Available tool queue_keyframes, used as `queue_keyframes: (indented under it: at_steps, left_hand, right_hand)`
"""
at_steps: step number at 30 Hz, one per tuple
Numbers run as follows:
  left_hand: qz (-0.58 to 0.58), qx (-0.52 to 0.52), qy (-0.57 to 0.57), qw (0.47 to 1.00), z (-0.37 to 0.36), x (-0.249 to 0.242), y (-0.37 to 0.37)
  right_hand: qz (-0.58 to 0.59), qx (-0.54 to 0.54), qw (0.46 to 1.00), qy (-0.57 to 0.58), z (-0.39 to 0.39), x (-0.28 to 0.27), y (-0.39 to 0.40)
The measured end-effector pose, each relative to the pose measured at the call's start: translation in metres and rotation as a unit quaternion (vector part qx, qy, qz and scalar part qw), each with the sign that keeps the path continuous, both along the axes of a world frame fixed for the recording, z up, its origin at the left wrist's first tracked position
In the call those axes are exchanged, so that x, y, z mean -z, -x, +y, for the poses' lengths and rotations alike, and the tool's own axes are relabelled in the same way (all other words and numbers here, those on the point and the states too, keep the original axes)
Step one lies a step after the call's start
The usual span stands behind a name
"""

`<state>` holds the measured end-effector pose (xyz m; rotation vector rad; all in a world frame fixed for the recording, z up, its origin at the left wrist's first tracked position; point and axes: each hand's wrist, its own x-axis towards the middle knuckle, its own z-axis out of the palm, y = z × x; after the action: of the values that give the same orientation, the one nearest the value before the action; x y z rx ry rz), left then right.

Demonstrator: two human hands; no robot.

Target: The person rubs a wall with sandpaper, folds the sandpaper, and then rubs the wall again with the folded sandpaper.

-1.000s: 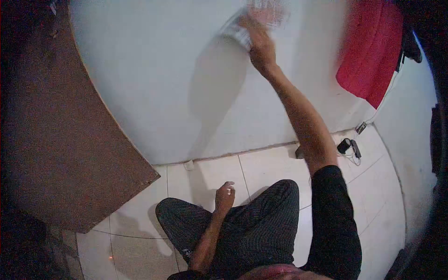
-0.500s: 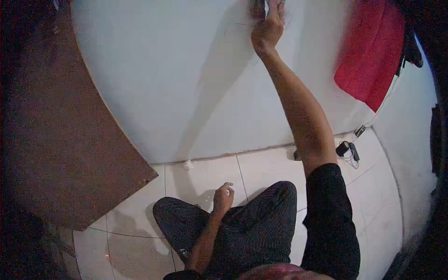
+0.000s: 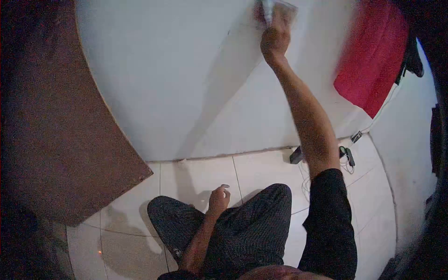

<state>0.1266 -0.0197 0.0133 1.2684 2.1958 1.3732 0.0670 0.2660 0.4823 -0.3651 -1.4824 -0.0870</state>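
Observation:
My right hand [image 3: 276, 39] is raised high against the white wall [image 3: 172, 84], closed around a flat tool [image 3: 288, 10] with a pale handle. Blur and the frame's top edge hide its exact kind, though its broad plate looks pressed to the wall. Low in front of my lap, my left hand [image 3: 218, 199] is held with fingers curled and thumb bent towards them. A small greyish bit shows at its fingertips; I cannot make out what it is.
A brown board [image 3: 70, 121] stands at the left. Red cloth [image 3: 373, 56] hangs on the wall at the right. Along the wall's foot lie a dark box-shaped object [image 3: 296, 156] and a black adapter with cables [image 3: 349, 156] on the tiled floor [image 3: 196, 175].
My right hand has moved slightly right and down in view with the flat tool, showing more of its plate. The left hand is nearly unchanged. The view has shifted slightly.

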Motion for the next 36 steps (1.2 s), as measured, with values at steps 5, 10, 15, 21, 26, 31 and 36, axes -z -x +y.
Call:
queue_keyframes:
  at_steps: [5,10,15,21,26,31,36]
  left_hand:
    - [0.001,-0.008,0.013,1.0,-0.004,-0.01,-0.001]
    - [-0.017,0.011,-0.003,1.0,-0.004,-0.01,0.002]
    - [0.031,-0.005,-0.029,0.999,-0.01,-0.002,0.001]
    - [-0.031,0.017,-0.009,0.999,-0.008,-0.016,-0.002]
    - [0.016,-0.001,-0.008,1.0,-0.003,0.002,0.002]
    - [0.016,0.012,0.004,1.0,-0.005,0.0,0.003]
    - [0.073,0.01,-0.036,0.997,-0.011,0.016,0.0]
  right_hand:
    - [-0.165,-0.012,0.979,-0.12,-0.027,0.001,-0.015]
    - [-0.244,-0.004,0.917,-0.317,0.01,0.01,-0.002]
    - [-0.213,0.481,0.84,-0.13,0.032,0.023,0.011]
    - [-0.147,0.033,0.989,0.005,-0.004,0.013,0.005]
    - [-0.187,0.003,0.934,-0.305,0.017,0.007,0.006]
    - [-0.158,-0.001,0.942,-0.296,0.026,-0.001,0.003]
    - [-0.18,0.014,0.941,-0.286,0.023,0.003,0.005]
